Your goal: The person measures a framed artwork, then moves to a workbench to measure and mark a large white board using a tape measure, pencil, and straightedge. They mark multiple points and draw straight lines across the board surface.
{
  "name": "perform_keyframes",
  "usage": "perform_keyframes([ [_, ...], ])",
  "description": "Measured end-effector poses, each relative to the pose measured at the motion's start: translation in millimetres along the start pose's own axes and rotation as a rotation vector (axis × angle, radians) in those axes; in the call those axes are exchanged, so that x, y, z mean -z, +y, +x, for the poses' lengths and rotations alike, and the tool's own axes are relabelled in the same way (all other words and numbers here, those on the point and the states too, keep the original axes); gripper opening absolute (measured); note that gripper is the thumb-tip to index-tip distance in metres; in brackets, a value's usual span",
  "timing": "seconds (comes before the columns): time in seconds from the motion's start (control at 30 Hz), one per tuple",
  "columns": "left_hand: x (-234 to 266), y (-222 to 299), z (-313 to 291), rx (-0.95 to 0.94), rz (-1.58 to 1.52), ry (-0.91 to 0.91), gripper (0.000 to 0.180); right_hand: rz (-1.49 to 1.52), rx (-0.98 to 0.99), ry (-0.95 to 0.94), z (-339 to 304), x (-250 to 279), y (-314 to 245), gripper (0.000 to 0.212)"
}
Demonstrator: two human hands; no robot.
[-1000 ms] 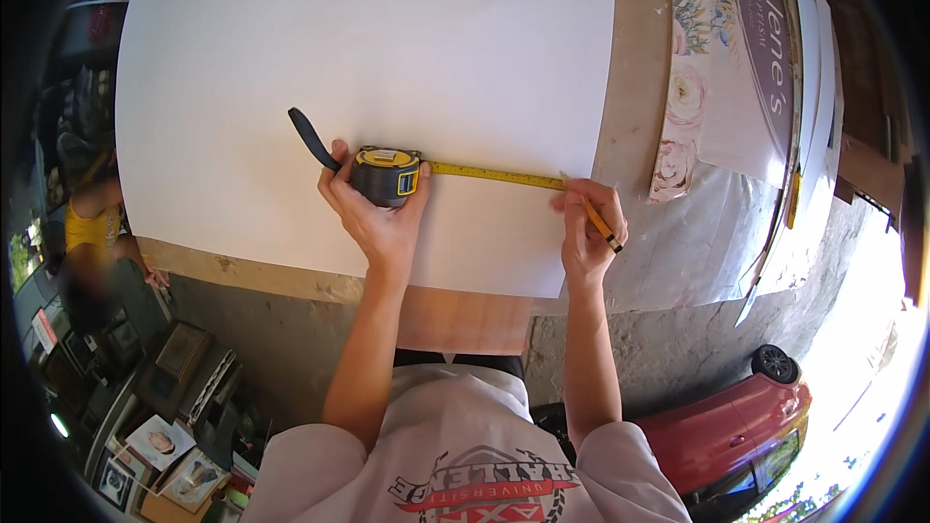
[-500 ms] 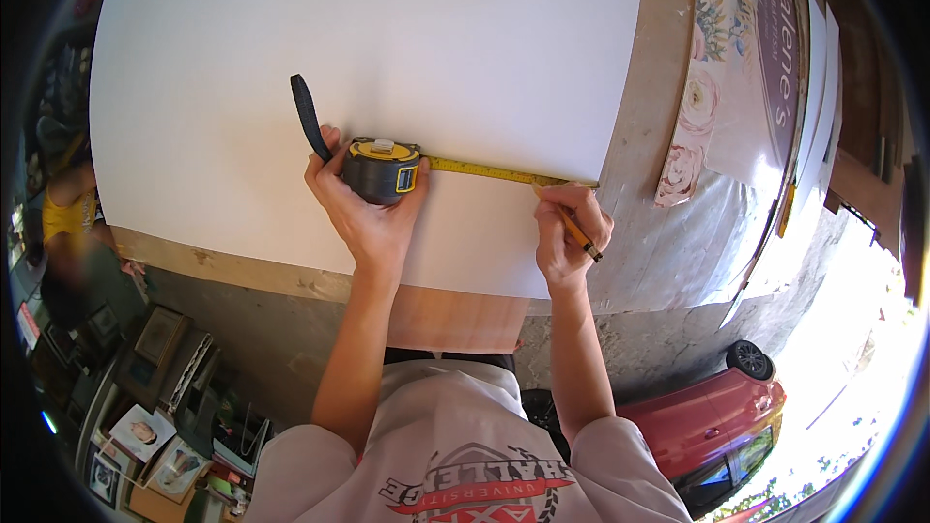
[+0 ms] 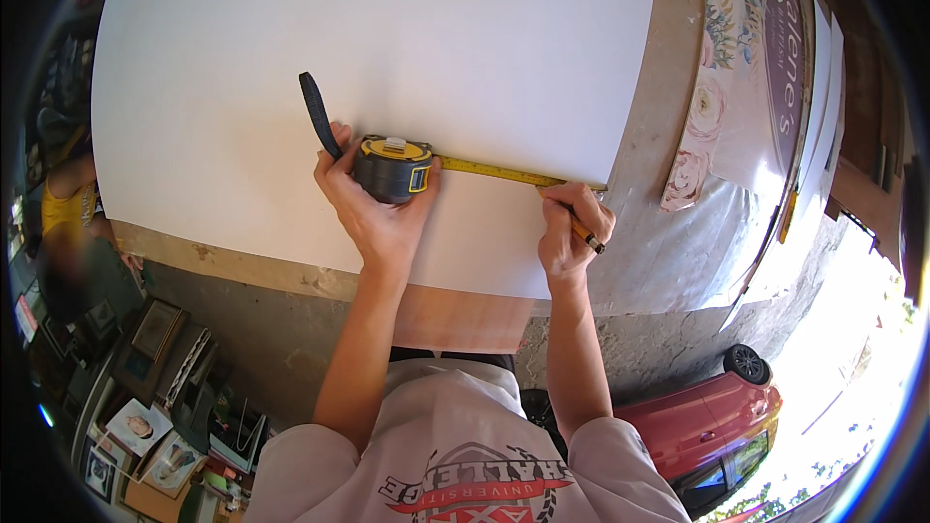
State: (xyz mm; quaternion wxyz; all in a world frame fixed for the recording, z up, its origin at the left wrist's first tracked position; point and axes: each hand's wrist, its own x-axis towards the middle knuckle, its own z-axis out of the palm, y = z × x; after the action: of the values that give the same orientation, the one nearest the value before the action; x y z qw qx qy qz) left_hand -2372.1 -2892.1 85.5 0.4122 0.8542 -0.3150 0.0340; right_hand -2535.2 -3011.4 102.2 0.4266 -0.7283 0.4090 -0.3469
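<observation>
A large white sheet (image 3: 242,68) covers most of the table in front of me. My left hand (image 3: 373,218) grips a black and yellow tape measure (image 3: 392,174), whose dark strap (image 3: 318,116) sticks up at its left. From the case the yellow blade (image 3: 499,172) runs rightward across the sheet to its right edge. My right hand (image 3: 573,232) is closed around a pencil (image 3: 584,232), its tip end beside the blade near that edge. The exact contact of the pencil tip is too small to tell.
On the right of the table lies a floral printed panel (image 3: 712,126), with other thin sheets (image 3: 819,107) beyond it. A wooden board (image 3: 460,318) juts out at the near edge. Framed pictures (image 3: 140,426) stand lower left, a person in yellow (image 3: 66,199) sits left, and a red car (image 3: 693,426) is lower right.
The tape measure and my left hand sit slightly further right in the view, as does the sheet. The pencil in my right hand has tilted, so less of its shaft shows.
</observation>
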Motion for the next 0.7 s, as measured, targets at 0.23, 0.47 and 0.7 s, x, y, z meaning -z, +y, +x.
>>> perform_keyframes([
  [0.23,-2.7,-3.0,0.0,0.012,-0.045,0.030,0.079,0.005,0.013,0.005,0.0,-0.6,1.7,0.009],
  [0.47,-1.4,-2.1,0.5,-0.002,-0.016,0.022,0.077,-0.014,0.014,0.000,-0.5,-0.4,2.1,0.009],
  [0.7,-1.0,1.3,0.7,0.023,-0.031,0.018,0.074,-0.005,0.012,0.009,-0.8,-1.5,1.6,0.008],
])
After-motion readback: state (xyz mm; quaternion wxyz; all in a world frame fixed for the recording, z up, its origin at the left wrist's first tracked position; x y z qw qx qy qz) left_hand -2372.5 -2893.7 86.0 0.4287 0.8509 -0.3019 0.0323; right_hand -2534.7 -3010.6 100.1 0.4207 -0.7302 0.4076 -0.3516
